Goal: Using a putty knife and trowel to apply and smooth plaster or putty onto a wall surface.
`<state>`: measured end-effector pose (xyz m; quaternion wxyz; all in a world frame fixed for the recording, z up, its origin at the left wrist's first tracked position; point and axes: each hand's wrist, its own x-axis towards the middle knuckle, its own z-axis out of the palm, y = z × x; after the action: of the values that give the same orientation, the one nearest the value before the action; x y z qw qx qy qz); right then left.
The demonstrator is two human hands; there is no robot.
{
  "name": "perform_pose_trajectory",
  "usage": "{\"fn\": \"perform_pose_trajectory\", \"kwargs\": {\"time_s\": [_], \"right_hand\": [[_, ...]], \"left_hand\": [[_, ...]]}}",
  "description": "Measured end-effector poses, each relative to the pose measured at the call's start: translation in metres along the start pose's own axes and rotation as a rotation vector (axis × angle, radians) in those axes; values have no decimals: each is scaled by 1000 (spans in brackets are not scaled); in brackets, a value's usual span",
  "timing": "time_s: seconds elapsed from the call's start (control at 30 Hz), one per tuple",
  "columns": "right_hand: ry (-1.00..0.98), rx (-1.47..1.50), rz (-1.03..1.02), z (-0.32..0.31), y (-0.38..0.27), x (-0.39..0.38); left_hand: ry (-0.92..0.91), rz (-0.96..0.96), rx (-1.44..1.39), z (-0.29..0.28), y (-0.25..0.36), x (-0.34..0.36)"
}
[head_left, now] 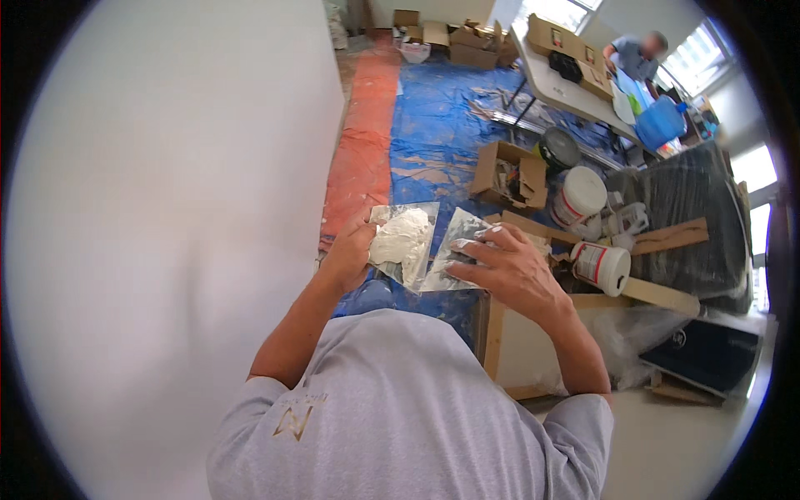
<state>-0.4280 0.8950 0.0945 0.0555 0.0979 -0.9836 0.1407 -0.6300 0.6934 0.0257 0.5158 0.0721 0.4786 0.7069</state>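
My left hand (353,250) grips the left edge of a flat metal putty blade (427,221), its fingers closed. A thick layer of white putty (400,239) covers much of that blade. My right hand (525,273) holds a second flat putty blade (443,268), with fingers spread across its upper face and smeared with white. The thumb and the grip under this blade are hidden. Both blades are held in front of my chest, their near edges close together; whether they touch I cannot tell.
A smooth white wall (167,208) rises at my left. Blue sheeting (433,125) and a red strip (362,125) cover the floor. On the right are white buckets (583,192), a cardboard box (492,179) and a folding table (542,71). Another person (637,58) is at its far side.
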Motion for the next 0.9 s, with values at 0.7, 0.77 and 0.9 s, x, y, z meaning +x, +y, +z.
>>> {"fn": "perform_pose_trajectory", "kwargs": {"time_s": [0.7, 0.77, 0.9], "right_hand": [[105, 1689, 194, 79, 71, 81], [148, 1971, 260, 108, 26, 117], [226, 2309, 602, 179, -29, 176]], "left_hand": [[568, 546, 1544, 32, 109, -188], [635, 480, 1547, 0, 99, -228], [796, 255, 88, 4, 127, -248]]}}
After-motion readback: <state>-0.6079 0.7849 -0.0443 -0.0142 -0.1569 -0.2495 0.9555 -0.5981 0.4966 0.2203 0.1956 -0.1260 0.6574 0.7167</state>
